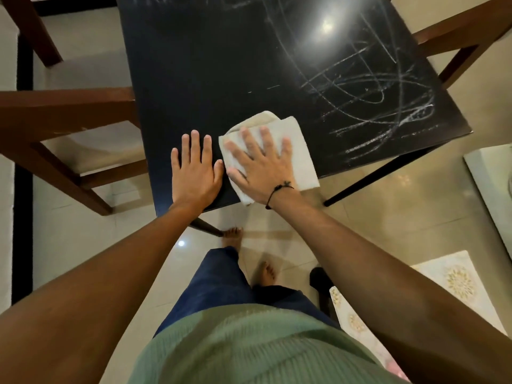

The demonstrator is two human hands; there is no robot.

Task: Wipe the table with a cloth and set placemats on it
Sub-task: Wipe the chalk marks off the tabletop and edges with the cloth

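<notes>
A black table [221,65] fills the upper middle, with white chalk scribbles [374,98] across its right half. A folded white cloth [299,142] lies near the table's front edge, partly hanging over it. My right hand [263,164] presses flat on the cloth with fingers spread. My left hand [195,167] rests flat on the bare tabletop just left of the cloth, holding nothing. Pale patterned placemats [454,281] lie low at the right, partly behind my right arm.
A wooden chair [69,117] stands against the table's left side, another wooden chair [457,34] at the far right. A white object [490,176] sits at the right edge. My bare feet stand on glossy beige floor tiles [388,212] below the table.
</notes>
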